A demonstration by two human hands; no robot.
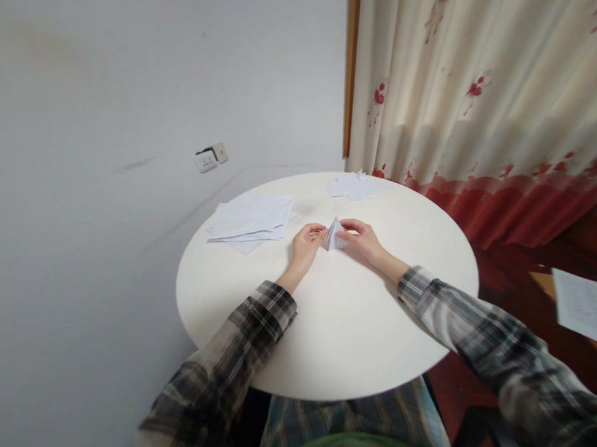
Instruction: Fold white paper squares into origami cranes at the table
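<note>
Grey wall (121,79) fills the left & back, w/ a small socket plate (209,157) low on it; cream curtain (481,80) w/ red flower print & a red hem hangs at right, a wood strip along its left edge. Round white table (334,328) sits in the middle, its far edge close to wall & curtain. Both arms in plaid sleeves reach over the table from the near side. On the far-left part of the table lies a loose stack of white sheets (251,219), fanned a bit; a smaller pile of paper bits (352,184) lies at the far edge, near the curtain, well apart from the stack. Off to the right, on a separate wood surface, another white sheet (588,308) is partly cut off by the frame. Center of the table, betw. the hands: small folded paper piece (334,235), white, pointed top, standing up slightly off the surface. Left hand (307,242) pinches its left side w/ fingertips, fingers curled in; right hand (362,237) pinches its right side the same way, thumb & fingers closed on the paper. Hands nearly meet over the fold. Fold details too small to tell.
</note>
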